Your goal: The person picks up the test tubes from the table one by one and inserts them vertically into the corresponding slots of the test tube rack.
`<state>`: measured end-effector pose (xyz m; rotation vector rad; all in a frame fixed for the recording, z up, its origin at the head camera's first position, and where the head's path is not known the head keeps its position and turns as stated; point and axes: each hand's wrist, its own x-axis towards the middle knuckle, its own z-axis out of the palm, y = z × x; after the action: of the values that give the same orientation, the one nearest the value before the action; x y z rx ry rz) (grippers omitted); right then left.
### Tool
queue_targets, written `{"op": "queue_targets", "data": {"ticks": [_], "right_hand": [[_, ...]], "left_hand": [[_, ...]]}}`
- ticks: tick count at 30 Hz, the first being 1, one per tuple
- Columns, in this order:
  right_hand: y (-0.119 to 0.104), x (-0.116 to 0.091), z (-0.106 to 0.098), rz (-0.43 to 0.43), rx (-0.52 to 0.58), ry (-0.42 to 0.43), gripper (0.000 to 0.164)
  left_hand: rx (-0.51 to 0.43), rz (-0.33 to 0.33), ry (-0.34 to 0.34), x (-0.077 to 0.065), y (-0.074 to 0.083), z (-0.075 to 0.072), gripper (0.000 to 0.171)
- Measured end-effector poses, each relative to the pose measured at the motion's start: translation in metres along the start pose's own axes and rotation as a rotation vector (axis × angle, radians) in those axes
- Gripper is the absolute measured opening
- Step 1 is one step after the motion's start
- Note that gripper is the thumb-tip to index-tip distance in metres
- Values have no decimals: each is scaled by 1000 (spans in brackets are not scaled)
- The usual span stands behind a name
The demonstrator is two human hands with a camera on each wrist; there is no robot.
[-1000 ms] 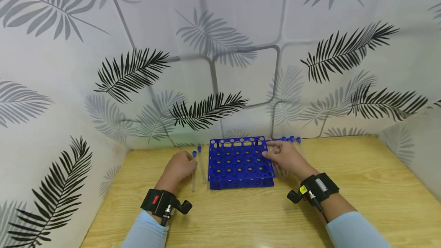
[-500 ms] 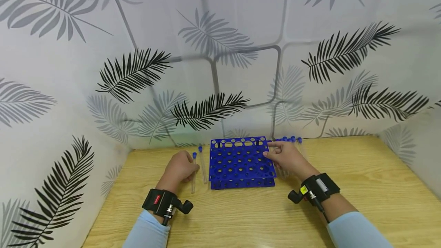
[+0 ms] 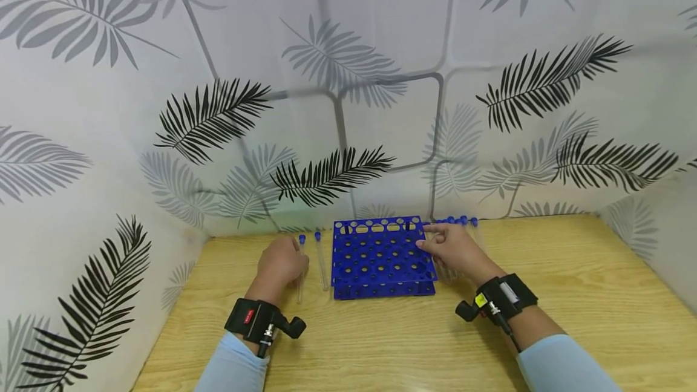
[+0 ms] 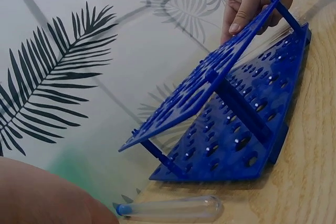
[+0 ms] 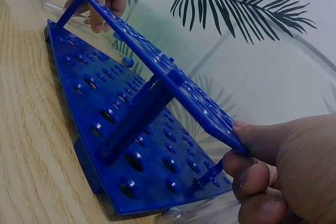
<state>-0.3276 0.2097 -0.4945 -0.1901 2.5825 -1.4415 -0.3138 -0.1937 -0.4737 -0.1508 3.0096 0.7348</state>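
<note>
A blue plastic test tube rack (image 3: 381,284) with two perforated tiers stands on the table. My right hand (image 3: 453,248) grips the right edge of its upper tier, the thumb on top and the fingers curled underneath in the right wrist view. Left of the rack, my left hand (image 3: 282,262) pinches a clear test tube (image 3: 300,292) with a blue cap (image 3: 302,239); the fingers hide the tube's middle. Between that hand and the rack lies a second blue-capped test tube (image 3: 322,268), its rounded end toward me.
Several more blue-capped tubes (image 3: 463,221) lie to the right of the rack, partly behind the right hand. The wood-grain table (image 3: 381,343) meets a leaf-patterned wall covering (image 3: 381,126) behind the rack. Each wrist wears a black camera strap.
My left hand has shifted slightly left, and the pinched tube has moved left with it, away from the second tube. The right hand and the rack stay in place.
</note>
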Motion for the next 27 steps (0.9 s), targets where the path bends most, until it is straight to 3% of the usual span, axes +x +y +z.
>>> {"op": "queue_targets", "data": {"ticks": [3,6,8,14,18,27], "right_hand": [[-1,0,0,2,0,0,66],[-2,-1,0,5,-6,3,66],[-2,-1,0,5,-13,5,66],[-1,-1,2,3,-13,8,67],[1,0,3,6,-15,9,68],[0,-1,2,0,-30,17,66]], "left_hand": [[21,-5,47,-1,4,-3,15],[29,4,79,-4,7,-7,42],[20,11,88,-5,10,-10,49],[12,67,171,-10,18,-22,45],[-40,116,206,-14,23,-30,45],[-128,193,287,-23,40,-35,39]]}}
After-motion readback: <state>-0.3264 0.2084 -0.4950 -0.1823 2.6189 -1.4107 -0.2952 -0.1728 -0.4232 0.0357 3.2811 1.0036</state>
